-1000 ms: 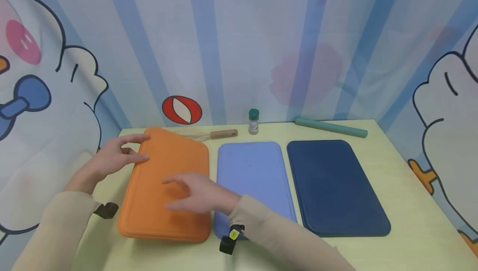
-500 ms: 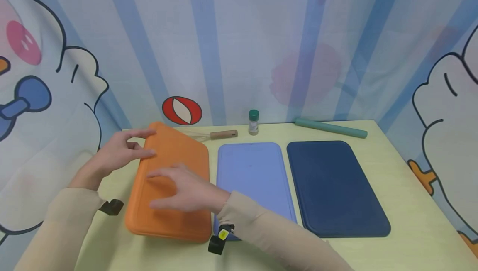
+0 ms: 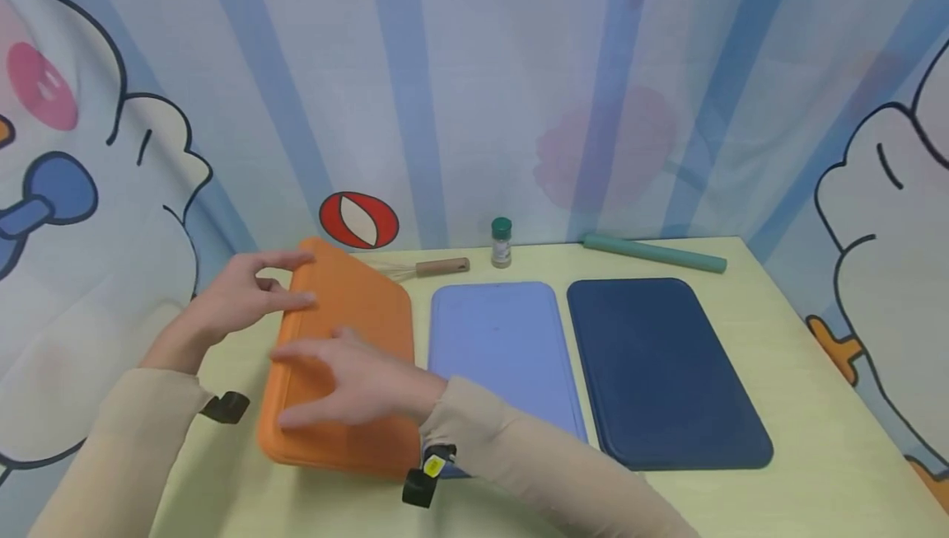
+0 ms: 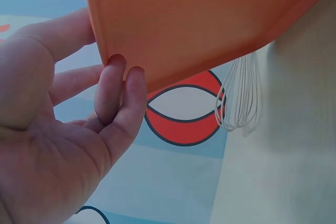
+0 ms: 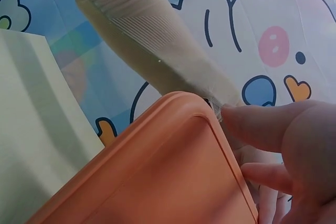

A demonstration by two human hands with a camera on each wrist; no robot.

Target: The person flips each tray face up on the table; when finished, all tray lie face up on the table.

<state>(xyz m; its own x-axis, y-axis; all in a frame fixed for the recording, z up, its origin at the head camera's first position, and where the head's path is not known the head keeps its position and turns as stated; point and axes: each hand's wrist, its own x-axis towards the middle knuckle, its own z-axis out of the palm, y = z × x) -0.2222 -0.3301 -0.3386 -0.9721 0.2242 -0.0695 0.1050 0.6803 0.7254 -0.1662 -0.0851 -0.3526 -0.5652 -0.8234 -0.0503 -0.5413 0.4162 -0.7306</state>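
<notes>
An orange cutting board [image 3: 371, 307] with a raised rim is tilted up on the left of the table, its left long edge lifted. My left hand [image 3: 245, 291] grips that edge near the far corner, with thumb and fingers on opposite faces. In the left wrist view, fingertips [image 4: 116, 77] curl over the corner of the board. My right hand [image 3: 352, 381] reaches across the board's face, its fingers spread and slightly blurred, fingertips right at the lifted edge. The right wrist view has that hand [image 5: 307, 150] beside the board's rim [image 5: 223, 145].
A light blue board [image 3: 497, 340] and a navy board [image 3: 667, 373] lie flat to the right. Along the back stand or lie a whisk [image 3: 442, 267], a green-capped shaker [image 3: 502, 243] and a green rod [image 3: 656, 252]. A printed curtain [image 3: 489, 109] hangs behind the table.
The orange board's left edge has risen and shifted right, steepening its tilt. My left hand moved right with it. My right hand slid left across the board toward that edge.
</notes>
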